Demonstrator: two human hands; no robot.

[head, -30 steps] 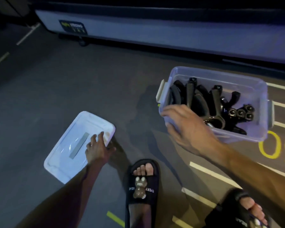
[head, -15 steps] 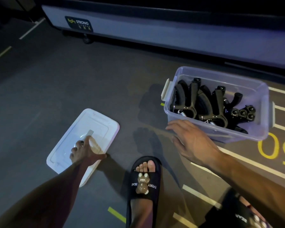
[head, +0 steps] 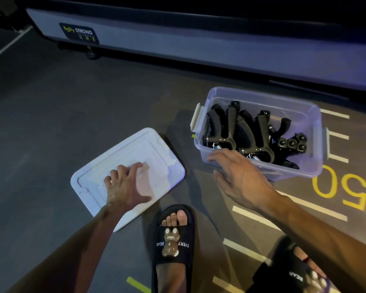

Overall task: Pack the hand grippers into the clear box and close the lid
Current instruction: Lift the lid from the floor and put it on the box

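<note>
A clear plastic box [head: 304,115] stands open on the dark floor at right, with several black hand grippers [head: 249,134] piled inside. Its white lid [head: 161,157] lies flat on the floor to the left of the box. My left hand [head: 125,187] rests on the middle of the lid, fingers curled at its raised centre strip. My right hand [head: 239,176] is spread, its fingertips touching the box's near wall, holding nothing.
A grey padded bench base [head: 199,39] on small wheels runs along the back. My feet in black slippers [head: 173,246] stand close below the lid and box. Yellow "50" [head: 340,187] and pale lines mark the floor at right.
My left hand slid from the lid's near corner onto its centre, and the lid shifted right, toward the box. My right hand came off the box rim and now touches its near wall.
</note>
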